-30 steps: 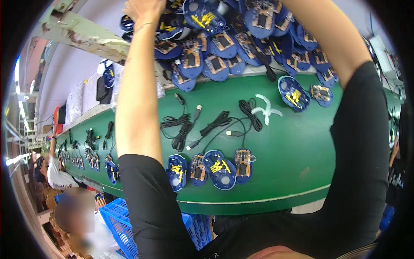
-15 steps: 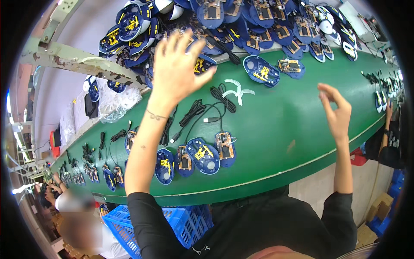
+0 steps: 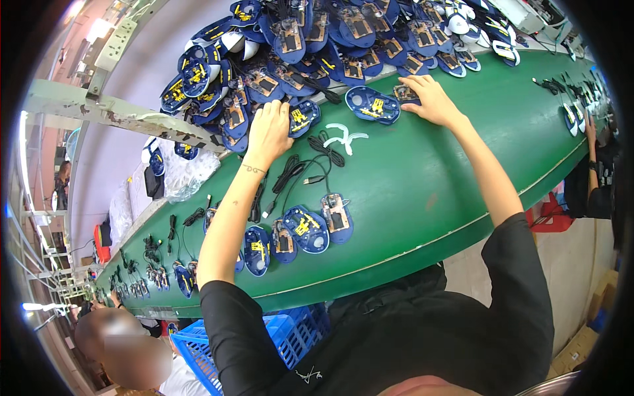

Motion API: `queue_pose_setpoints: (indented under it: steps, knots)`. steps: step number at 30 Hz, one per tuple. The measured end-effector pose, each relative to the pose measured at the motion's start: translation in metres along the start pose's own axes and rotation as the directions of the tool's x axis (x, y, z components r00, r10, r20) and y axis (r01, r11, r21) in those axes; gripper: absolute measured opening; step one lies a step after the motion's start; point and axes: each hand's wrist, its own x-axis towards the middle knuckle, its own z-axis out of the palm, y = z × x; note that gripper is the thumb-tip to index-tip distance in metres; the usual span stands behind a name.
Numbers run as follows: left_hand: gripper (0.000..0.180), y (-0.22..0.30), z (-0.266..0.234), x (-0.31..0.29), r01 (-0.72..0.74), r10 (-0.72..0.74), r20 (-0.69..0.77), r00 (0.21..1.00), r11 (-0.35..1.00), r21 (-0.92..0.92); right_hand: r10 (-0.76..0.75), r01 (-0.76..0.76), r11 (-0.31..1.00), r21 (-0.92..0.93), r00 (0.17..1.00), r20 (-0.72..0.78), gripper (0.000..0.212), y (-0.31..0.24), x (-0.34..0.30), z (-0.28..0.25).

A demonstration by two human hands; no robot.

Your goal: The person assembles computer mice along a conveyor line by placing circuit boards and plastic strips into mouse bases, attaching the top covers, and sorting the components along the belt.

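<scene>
My left hand (image 3: 267, 134) closes its fingers around the left end of a blue mouse-shaped shell (image 3: 306, 119) with yellow parts inside. My right hand (image 3: 432, 102) pinches a blue base with a circuit board (image 3: 406, 94), thumb on the near side and fingers on the far side; the hand covers its right part. Between the two hands lies another open blue shell (image 3: 373, 105) with yellow parts. White curved strips (image 3: 346, 138) rest on the green table just nearer to me. Coiled black USB cables (image 3: 288, 173) lie beside my left forearm.
A heap of circuit-board bases (image 3: 356, 26) and shells runs along the far edge. A row of shells (image 3: 306, 228) and boards lies along the green table's (image 3: 409, 191) near left. A metal post (image 3: 125, 112) slants at left. A blue crate (image 3: 284, 336) stands below; co-workers sit either side.
My left hand has come down onto a blue shell at the far edge. My right hand has moved left and forward and taken hold of the circuit-board base. The view has shifted slightly.
</scene>
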Motion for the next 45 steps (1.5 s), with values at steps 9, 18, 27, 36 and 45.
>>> queue_pose_setpoints:
  steps: [9, 18, 27, 36, 45]
  knots:
    - [0.072, -0.059, -0.085, 0.011, 0.322, -0.257, -0.492, 0.832, 0.945, 0.052, -0.327, 0.307, 0.915, -0.262, 0.944, -0.035, 0.053, -0.002, 0.053, -0.030]
    - [0.066, -0.196, -0.105, 0.055, 0.677, -0.387, -0.656, 0.649, 0.687, 0.265, -0.067, 0.018, 0.980, -0.196, 0.967, -0.246, 0.054, -0.041, 0.061, 0.016]
    - [0.074, -0.291, -0.074, 0.110, 0.784, -0.610, -0.618, 0.496, 0.620, 0.017, 0.167, -0.165, 0.974, 0.154, 0.986, -0.003, 0.075, -0.113, 0.018, 0.028]
    - [0.092, -0.230, -0.085, 0.059, 0.689, -0.784, -0.425, 0.452, 0.609, -0.392, 0.077, 0.015, 0.940, 0.340, 0.964, -0.256, 0.068, -0.166, 0.116, -0.010]
    - [0.093, -0.087, -0.050, -0.034, 0.621, -0.652, -0.230, 0.723, 0.759, -0.197, -0.191, 0.334, 0.937, 0.101, 0.735, -0.651, 0.060, -0.251, 0.413, 0.068]
